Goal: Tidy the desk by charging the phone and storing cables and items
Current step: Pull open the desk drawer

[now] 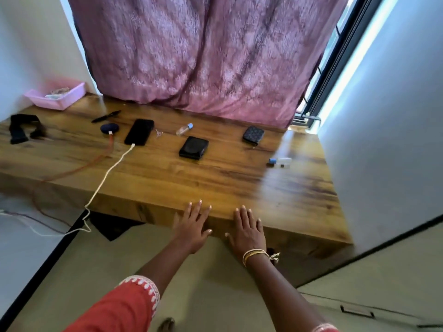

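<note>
Already plugged in, the black phone (pixel 139 132) lies face up toward the back left of the wooden bench (pixel 167 173), a white cable (pixel 107 171) running from its near end over the front edge to the floor. Just left of it sits a dark round device (pixel 107 128) with a red cable (pixel 79 167) trailing off the same way. Behind these lies a black pen (pixel 106 116); farther left, a black strap (pixel 20 129), and in the back corner a pink tray (pixel 56 97) holding small odds and ends too blurred to name. Right of the phone come a small clear bottle with a blue cap (pixel 184 129), a black power bank (pixel 193 147) and a patterned dark pouch (pixel 253 135) — then, near the right edge, another blue-capped clear item (pixel 280 162). No writing can be read anywhere.

Both hands rest flat on the bench's front edge, the left hand (pixel 193 226) and right hand (pixel 248 230) with fingers spread wide, holding nothing — well apart from everything. A pink curtain (pixel 199 56) hangs behind.
</note>
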